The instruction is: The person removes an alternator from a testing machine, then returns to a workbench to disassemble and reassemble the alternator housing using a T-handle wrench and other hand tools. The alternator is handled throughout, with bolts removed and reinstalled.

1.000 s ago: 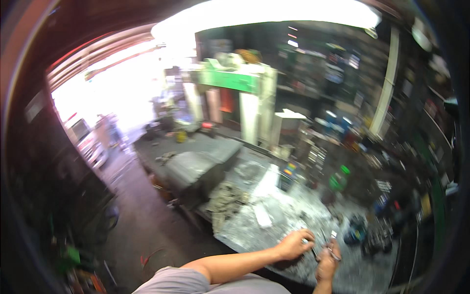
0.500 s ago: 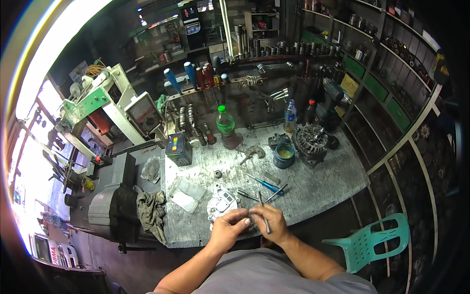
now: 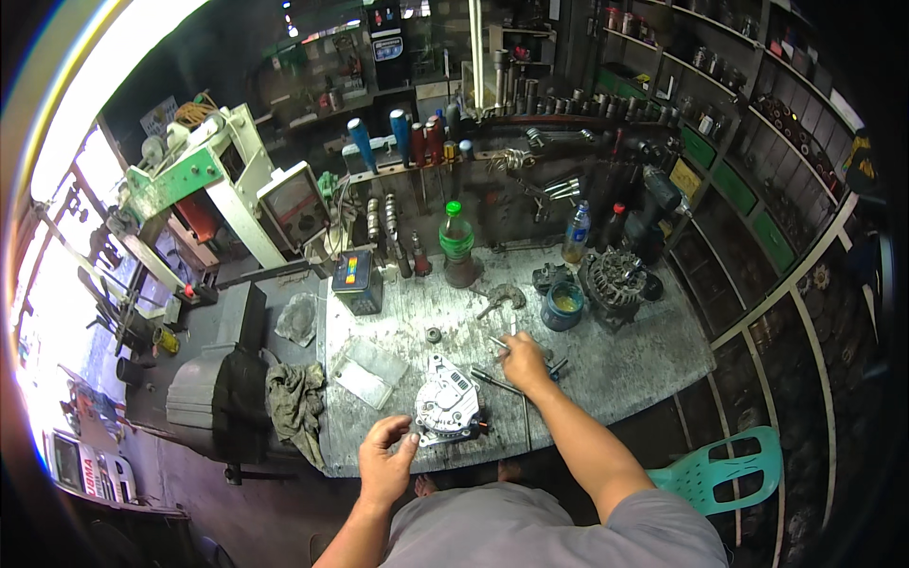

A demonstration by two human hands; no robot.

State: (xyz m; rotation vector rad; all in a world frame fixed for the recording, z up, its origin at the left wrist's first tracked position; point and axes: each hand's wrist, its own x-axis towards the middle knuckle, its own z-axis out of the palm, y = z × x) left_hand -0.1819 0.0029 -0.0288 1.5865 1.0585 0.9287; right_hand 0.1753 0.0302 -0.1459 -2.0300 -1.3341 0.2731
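Observation:
A silvery alternator sits near the table's front edge. My left hand is just left of it, thumb and fingers apart and holding nothing. Farther right, my right hand closes over a blue-handled screwdriver, whose handle it mostly hides; a short length pokes out past the fingers. Between the alternator and my right forearm lies a dark socket tool. A thin metal rod lies beside that forearm. A small round metal part rests beyond the alternator, with a clear plastic case to its left.
Across the back of the table stand a dark box, a green-capped bottle, a blue tub and another alternator. A rag hangs by a vise at left. A green chair stands at right.
My hands have parted from above the alternator, uncovering it. The right hand let go of the metal rod, now on the table, and reached forward to the screwdriver; the left drew back left.

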